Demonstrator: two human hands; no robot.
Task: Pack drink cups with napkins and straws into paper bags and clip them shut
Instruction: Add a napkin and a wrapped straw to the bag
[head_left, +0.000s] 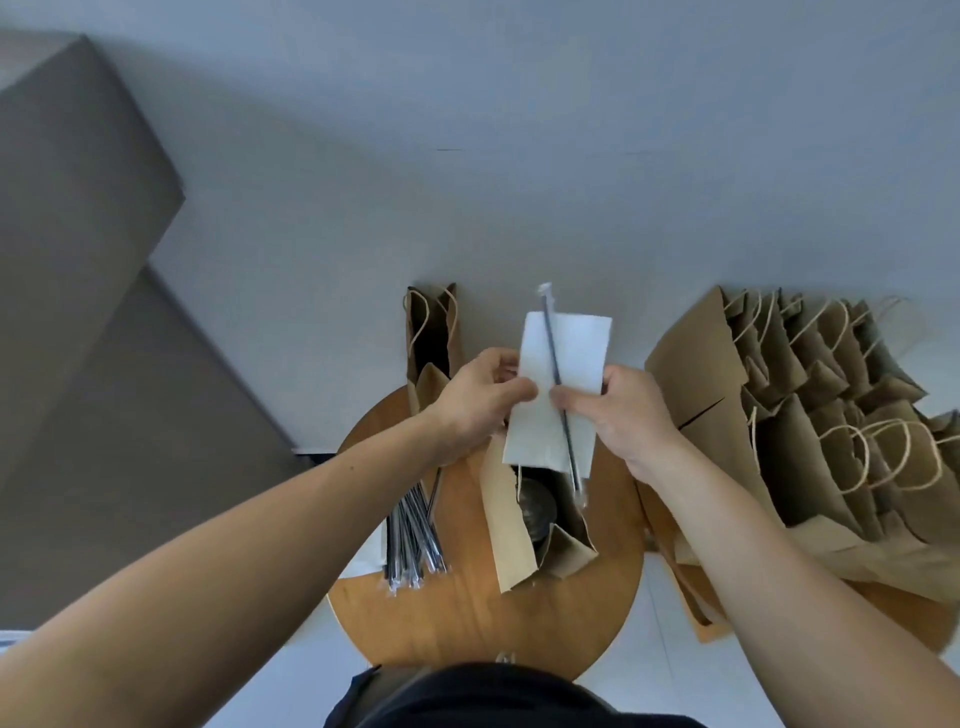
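While aloft, one napkin (583, 353), one straw (554, 353).

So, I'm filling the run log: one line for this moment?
left hand: holds napkin | right hand: pinches straw against napkin | bag: open, cup inside

A: The open bag (506, 535) stands in the middle of the table (467, 613), with the cup (537, 512) inside it.
B: Above it is the napkin (582, 353), between left hand (478, 400) and right hand (623, 410), and the straw (549, 343) lies across its front.
A: The straw bundle (413, 535) lies on the table, left of that bag.
B: Another bag (432, 332) stands behind, and a row of bags (810, 447) is off to the right, beside the table.
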